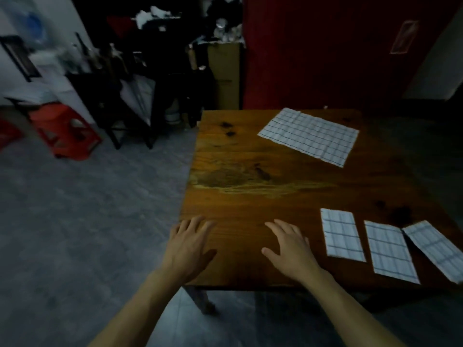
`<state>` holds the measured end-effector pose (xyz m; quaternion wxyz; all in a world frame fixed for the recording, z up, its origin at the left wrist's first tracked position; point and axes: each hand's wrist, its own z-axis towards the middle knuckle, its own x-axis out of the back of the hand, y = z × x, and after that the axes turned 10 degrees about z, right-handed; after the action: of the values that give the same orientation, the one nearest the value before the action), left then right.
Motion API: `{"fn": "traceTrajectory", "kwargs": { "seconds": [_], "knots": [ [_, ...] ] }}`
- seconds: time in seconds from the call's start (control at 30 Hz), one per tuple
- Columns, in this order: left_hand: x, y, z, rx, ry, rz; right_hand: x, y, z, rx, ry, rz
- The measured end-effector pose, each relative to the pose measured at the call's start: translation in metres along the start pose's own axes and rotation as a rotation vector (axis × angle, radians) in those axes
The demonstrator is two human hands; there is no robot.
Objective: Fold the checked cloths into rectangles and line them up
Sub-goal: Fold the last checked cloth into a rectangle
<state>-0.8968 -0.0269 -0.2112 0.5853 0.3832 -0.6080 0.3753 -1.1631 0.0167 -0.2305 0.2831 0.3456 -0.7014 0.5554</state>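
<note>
While nothing is held, left hand and right hand flat on worktop, grip wide, probably resting between folds; three folded cloths lined up at right, likely finished. Unfolded cloth spread at far side, apparently waiting for folding.

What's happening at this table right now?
A person is folding checked cloths. Three folded cloths lie in a rough row at the near right of the wooden table; one unfolded cloth lies flat at the far side. The left hand and right hand are open over the near edge, holding nothing.
</note>
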Motion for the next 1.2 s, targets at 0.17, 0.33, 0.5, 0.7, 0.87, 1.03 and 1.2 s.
{"fn": "traceTrajectory", "kwargs": {
  "seconds": [0.17, 0.33, 0.5, 0.7, 0.87, 1.03, 1.2],
  "knots": [
    [-0.006, -0.087, -0.03, 0.039, 0.04, -0.044, -0.048, -0.085, 0.022, 0.041, 0.033, -0.09],
    [-0.008, -0.19, -0.06, 0.076, 0.094, -0.082, -0.117, -0.191, 0.051, 0.036, -0.056, -0.172],
    [-0.009, -0.278, -0.08, 0.11, 0.108, -0.103, -0.154, -0.292, 0.084, 0.132, -0.035, -0.236],
    [-0.017, -0.34, -0.067, 0.178, 0.137, -0.197, -0.178, -0.338, 0.13, 0.169, -0.048, -0.319],
    [-0.031, -0.383, -0.036, 0.225, 0.079, -0.195, -0.192, -0.353, 0.195, 0.163, -0.059, -0.297],
    [-0.024, -0.429, 0.053, 0.219, 0.056, -0.149, -0.191, -0.371, 0.283, 0.169, -0.024, -0.134],
    [0.004, -0.463, 0.155, 0.185, 0.045, -0.105, -0.154, -0.375, 0.364, 0.115, 0.031, -0.019]
  ]
}}
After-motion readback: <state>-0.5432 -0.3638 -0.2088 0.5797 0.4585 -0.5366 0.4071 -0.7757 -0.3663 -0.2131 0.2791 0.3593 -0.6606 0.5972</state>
